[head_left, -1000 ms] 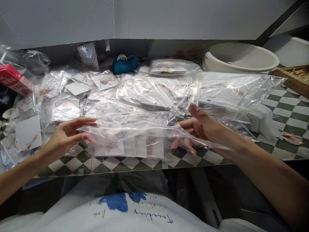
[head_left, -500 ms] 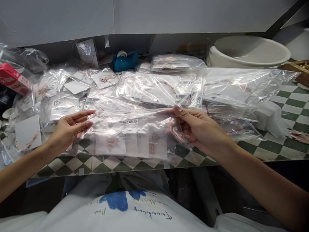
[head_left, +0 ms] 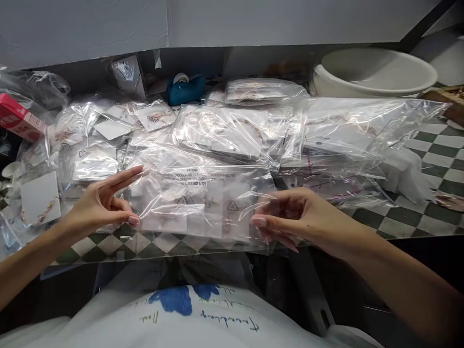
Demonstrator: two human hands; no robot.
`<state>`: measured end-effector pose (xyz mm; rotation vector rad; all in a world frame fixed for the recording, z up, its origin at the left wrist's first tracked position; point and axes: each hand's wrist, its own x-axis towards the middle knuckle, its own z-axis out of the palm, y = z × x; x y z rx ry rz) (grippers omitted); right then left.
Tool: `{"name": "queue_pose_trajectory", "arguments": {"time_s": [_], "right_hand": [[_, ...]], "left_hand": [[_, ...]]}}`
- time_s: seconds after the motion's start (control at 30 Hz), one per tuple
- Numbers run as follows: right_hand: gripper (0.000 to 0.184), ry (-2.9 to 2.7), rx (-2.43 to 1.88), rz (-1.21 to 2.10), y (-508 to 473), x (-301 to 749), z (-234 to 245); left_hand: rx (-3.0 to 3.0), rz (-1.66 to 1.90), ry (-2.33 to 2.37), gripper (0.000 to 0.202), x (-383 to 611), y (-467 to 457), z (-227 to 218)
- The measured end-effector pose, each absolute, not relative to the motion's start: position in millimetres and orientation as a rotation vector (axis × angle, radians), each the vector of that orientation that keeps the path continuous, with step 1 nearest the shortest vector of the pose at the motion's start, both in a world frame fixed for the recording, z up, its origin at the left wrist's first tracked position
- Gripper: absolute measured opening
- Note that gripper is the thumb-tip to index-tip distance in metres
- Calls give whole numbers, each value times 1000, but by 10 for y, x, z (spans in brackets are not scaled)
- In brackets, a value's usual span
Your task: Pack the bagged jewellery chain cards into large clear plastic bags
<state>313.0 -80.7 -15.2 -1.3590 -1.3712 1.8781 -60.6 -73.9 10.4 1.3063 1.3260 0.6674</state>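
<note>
A clear plastic bag [head_left: 203,203] lies flat at the front of the pile, holding white cards with small pinkish jewellery and a printed warning. My left hand [head_left: 103,203] is at the bag's left edge, its fingers spread apart and gripping nothing visible. My right hand [head_left: 290,217] is at the bag's right edge, its fingers curled, with clear film crossing them. Whether it pinches the plastic is hard to see. More clear bags of carded jewellery [head_left: 232,130] lie behind, overlapping each other.
A teal tape dispenser [head_left: 186,91] and a white basin [head_left: 373,67] stand at the back. A red box [head_left: 18,116] lies at far left, a wooden tray [head_left: 445,99] at right. White tissue [head_left: 402,174] rests on the green-and-white checkered surface [head_left: 438,164]. A grey panel overhangs.
Both hands have slid from the bag's upper edge down toward its sides. My left fingers have spread apart, and the bag now lies flatter, with its printed warning easier to see.
</note>
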Motion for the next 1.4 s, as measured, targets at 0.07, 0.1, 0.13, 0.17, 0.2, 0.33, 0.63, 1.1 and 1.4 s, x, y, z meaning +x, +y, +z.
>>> {"name": "queue_pose_trajectory", "arguments": {"time_s": [0.07, 0.1, 0.13, 0.17, 0.2, 0.33, 0.63, 1.1, 1.4], "right_hand": [[29, -1347, -1310, 1893, -804, 3134, -195], [29, -1345, -1297, 1908, -805, 3132, -216], [29, -1344, -1299, 1918, -808, 3129, -235], [28, -1341, -1314, 1918, -813, 3123, -251], [29, -1338, -1326, 1911, -819, 3116, -266], [31, -1328, -1300, 1858, -824, 3101, -319], [40, -1392, -1330, 1726, -772, 3034, -373], [57, -2323, -1271, 64, -834, 2859, -56], [87, -2732, -971, 157, -540, 2186, -636]], "left_hand": [[1341, 665, 1314, 82, -632, -721, 129], [1350, 663, 1309, 81, -648, -704, 136], [1354, 661, 1304, 80, -664, -683, 140], [1356, 657, 1300, 79, -678, -660, 140], [1357, 653, 1299, 79, -690, -638, 136], [1381, 631, 1286, 80, -703, -578, 109], [1390, 620, 1266, 84, -712, -496, 14], [2479, 714, 1490, 44, -253, -684, 99], [2695, 287, 1105, 76, 84, -445, -535]]}}
